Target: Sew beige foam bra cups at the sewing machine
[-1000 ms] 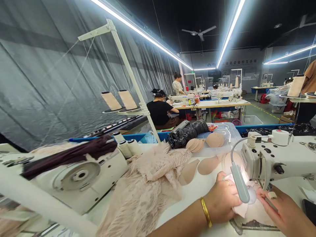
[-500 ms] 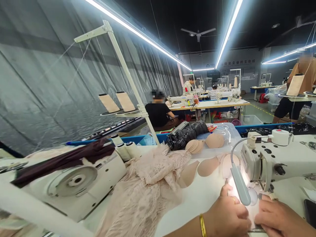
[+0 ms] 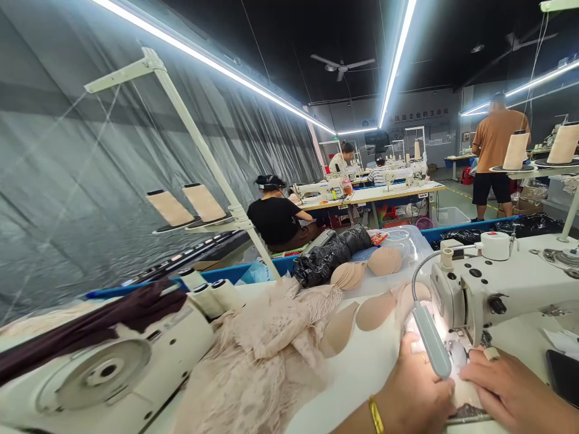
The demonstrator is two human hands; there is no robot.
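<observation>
My left hand [image 3: 417, 377], with a gold bracelet at the wrist, has its fingers curled on a pale pink piece of fabric [image 3: 465, 395] at the sewing machine [image 3: 479, 289]. Opposite it, my right hand [image 3: 502, 381] presses the fabric's right side with its fingers bent together; a beige band circles one finger. Between them, a grey gooseneck lamp [image 3: 432, 340] shines on the needle area and hides part of the work. Beige bra cups [image 3: 376, 310] lie left of the machine, beside a heap of pale pink lace [image 3: 271, 337].
A second machine [image 3: 104, 367] stands at left with dark cloth [image 3: 85, 325] over it. Behind the lace are a black plastic bundle [image 3: 332, 256] and a clear lid [image 3: 407, 241]. A phone [image 3: 563, 374] lies at right. Co-workers [image 3: 275, 214] are farther back.
The view has swung slightly right. Both hands stay on the fabric by the needle, the left fingers a little farther forward. The person in the orange shirt now stands with their back turned.
</observation>
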